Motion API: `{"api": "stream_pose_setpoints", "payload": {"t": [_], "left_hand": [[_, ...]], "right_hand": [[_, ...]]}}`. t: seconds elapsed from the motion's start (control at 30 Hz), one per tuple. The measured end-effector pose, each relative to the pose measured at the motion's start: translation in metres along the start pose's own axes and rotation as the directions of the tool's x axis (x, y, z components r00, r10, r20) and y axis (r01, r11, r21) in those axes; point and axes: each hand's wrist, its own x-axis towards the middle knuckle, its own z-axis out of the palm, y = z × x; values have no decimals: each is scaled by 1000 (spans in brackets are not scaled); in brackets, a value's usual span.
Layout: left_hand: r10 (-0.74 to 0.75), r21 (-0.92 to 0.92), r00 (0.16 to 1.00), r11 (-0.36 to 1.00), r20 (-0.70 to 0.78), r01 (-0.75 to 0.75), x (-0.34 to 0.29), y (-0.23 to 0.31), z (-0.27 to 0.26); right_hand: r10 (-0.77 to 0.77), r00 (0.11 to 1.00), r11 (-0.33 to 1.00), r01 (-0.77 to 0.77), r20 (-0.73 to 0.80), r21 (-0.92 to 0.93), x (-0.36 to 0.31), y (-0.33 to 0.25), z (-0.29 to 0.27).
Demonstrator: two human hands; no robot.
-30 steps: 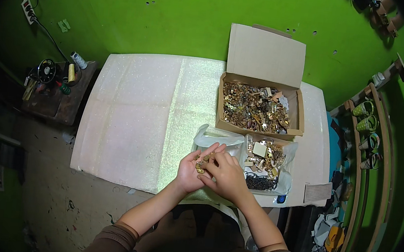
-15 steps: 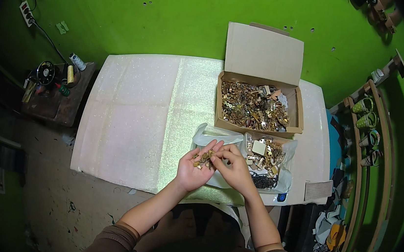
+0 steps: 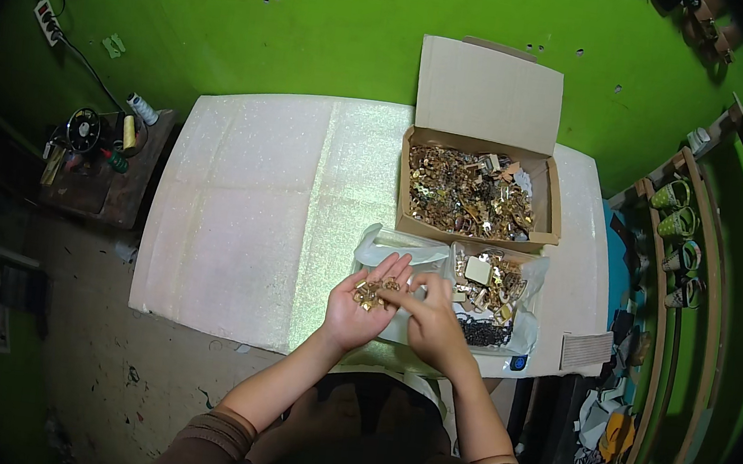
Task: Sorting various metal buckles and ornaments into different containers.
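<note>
My left hand (image 3: 357,319) lies palm up above the near edge of the table. It holds a small heap of gold-coloured metal pieces (image 3: 369,293), which look like small buckles or fittings. My right hand (image 3: 434,327) comes in from the right, its index finger stretched onto the heap and the other fingers partly bent. Nothing shows in its grip. Behind and right of it stands a plastic-lined tray (image 3: 526,316) with buckles, a pale square piece (image 3: 478,270) and a dark chain (image 3: 486,333). Clear plastic (image 3: 397,251) sits just beyond my left fingers.
An open cardboard box (image 3: 479,240) full of small metal fittings stands at the back of the glittery white table (image 3: 228,217). Thread spools (image 3: 131,132) sit on a side table at left. A wooden rack (image 3: 693,356) and scraps (image 3: 596,419) are at right.
The right fingers, earlier pinched together at the pieces, have spread, with the index finger now on the heap. The gold pieces lie more exposed in my left palm.
</note>
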Motion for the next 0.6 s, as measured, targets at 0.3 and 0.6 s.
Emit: {"api": "stream_pose_setpoints", "payload": {"t": [0.3, 0.6], "left_hand": [[14, 85, 1000, 996, -26, -11, 2, -5, 3], [-50, 261, 945, 955, -325, 140, -3, 3, 0]], "right_hand": [[74, 997, 994, -72, -18, 86, -10, 6, 3], [311, 933, 914, -240, -184, 328, -18, 27, -3]]}}
